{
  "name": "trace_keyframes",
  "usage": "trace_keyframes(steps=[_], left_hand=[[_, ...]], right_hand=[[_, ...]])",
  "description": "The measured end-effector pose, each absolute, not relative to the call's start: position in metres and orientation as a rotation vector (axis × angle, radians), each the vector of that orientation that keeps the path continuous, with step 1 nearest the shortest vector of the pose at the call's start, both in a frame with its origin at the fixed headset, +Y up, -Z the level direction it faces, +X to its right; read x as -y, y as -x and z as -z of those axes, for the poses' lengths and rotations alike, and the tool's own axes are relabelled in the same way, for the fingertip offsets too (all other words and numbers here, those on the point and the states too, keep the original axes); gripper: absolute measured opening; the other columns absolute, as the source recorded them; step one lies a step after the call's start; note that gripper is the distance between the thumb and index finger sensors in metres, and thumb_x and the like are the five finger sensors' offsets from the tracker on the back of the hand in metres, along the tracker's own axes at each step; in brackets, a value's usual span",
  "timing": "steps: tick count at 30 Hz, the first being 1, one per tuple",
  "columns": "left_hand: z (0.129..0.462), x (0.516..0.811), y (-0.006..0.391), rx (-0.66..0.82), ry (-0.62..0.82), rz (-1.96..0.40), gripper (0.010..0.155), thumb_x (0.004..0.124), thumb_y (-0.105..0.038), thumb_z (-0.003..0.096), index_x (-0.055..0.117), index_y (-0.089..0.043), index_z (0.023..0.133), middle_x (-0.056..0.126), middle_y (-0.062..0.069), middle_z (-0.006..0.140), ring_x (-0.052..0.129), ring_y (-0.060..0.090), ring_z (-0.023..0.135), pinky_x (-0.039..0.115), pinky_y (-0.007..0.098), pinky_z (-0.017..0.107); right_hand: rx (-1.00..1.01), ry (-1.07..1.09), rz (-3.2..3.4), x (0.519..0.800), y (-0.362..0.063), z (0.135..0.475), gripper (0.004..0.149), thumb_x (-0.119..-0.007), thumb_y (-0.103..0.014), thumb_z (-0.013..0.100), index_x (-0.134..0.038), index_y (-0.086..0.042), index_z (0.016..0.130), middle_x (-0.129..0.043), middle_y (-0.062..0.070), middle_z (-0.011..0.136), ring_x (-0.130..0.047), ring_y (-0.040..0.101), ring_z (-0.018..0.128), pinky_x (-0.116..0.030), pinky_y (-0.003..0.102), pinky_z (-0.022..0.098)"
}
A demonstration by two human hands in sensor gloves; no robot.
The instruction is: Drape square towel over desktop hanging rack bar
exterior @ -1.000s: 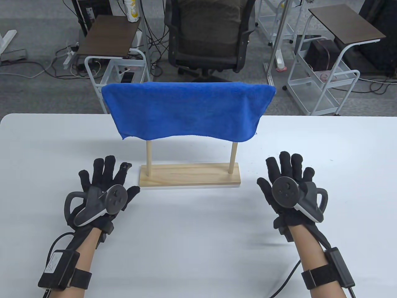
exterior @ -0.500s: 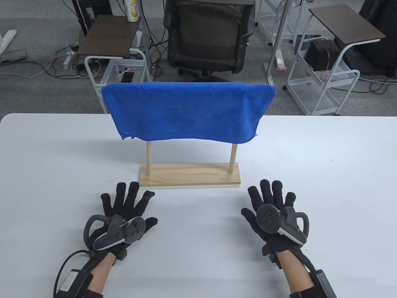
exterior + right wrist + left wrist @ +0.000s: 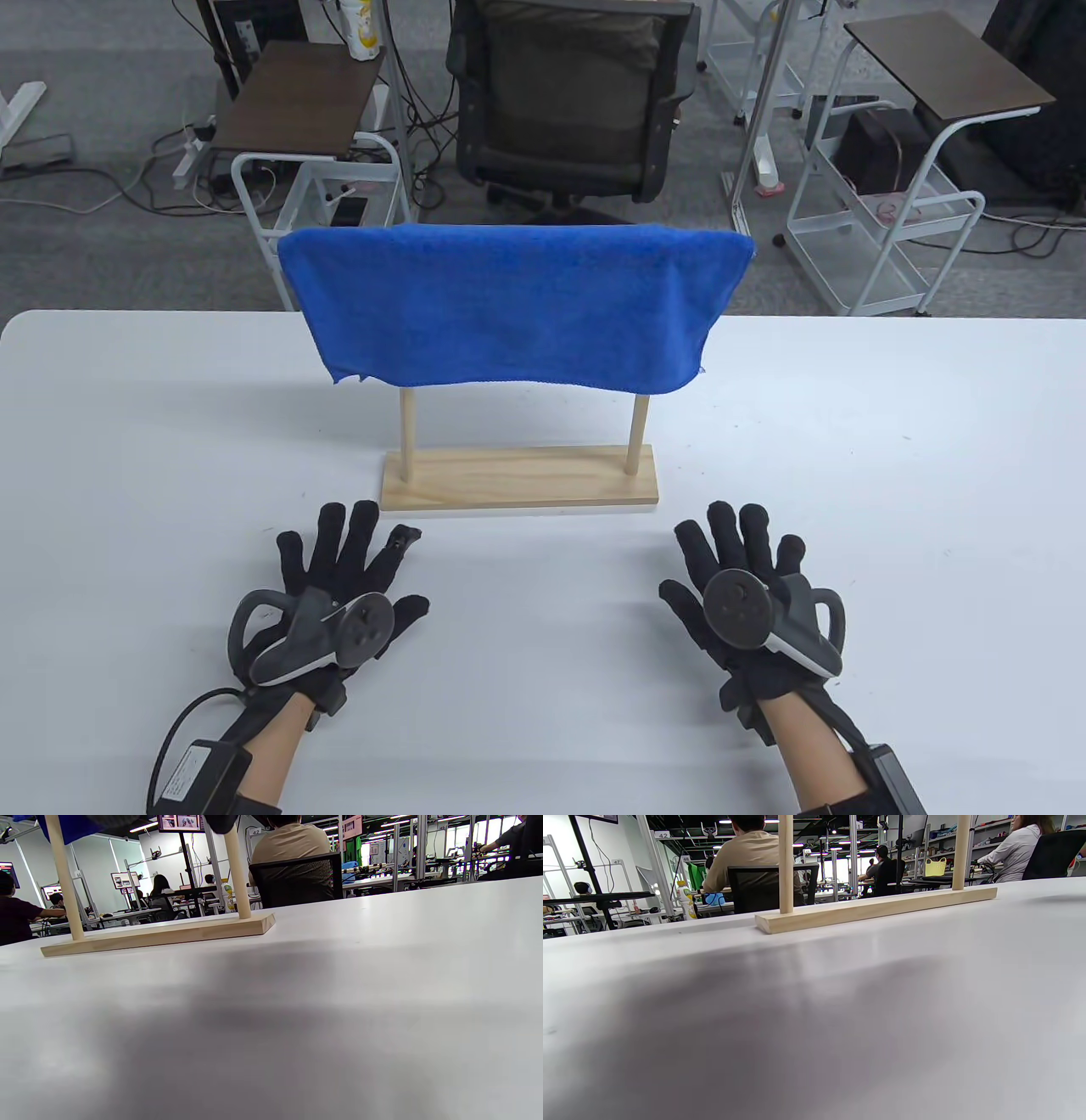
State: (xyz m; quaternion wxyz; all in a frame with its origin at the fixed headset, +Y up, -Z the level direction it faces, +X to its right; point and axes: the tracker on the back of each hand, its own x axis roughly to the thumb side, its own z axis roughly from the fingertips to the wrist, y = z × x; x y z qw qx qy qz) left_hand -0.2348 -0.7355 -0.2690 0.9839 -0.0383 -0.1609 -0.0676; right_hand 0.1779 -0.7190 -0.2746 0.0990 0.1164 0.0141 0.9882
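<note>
Blue towel [image 3: 517, 306] hanging over the top bar of the wooden rack [image 3: 519, 480], front edge a bit wavy, rack standing mid white table [image 3: 127, 441], left hand [image 3: 339, 594] and right hand [image 3: 747, 586] flat near its base, fingers spread, holding nothing

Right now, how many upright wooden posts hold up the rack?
2: the left post and the right post, both rising from the wooden base; the blue towel hides their tops.
</note>
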Motion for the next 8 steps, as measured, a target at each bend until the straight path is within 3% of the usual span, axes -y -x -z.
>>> trace_keyframes(steps=[8], left_hand=[[0.2693,0.7303,0.2356,0.328,0.065,0.105,0.087,0.029,-0.074,0.0527,0.022,-0.03,0.128,0.012,0.019,0.133,0.014,0.05,0.117,0.019,0.078,0.076]], right_hand=[[-0.062,-0.364,-2.87,0.7179,-0.1796,0.2742,0.071,-0.048,-0.059,0.062,-0.03,-0.021,0.12,-0.012,0.018,0.122,-0.009,0.048,0.109,-0.018,0.073,0.069]])
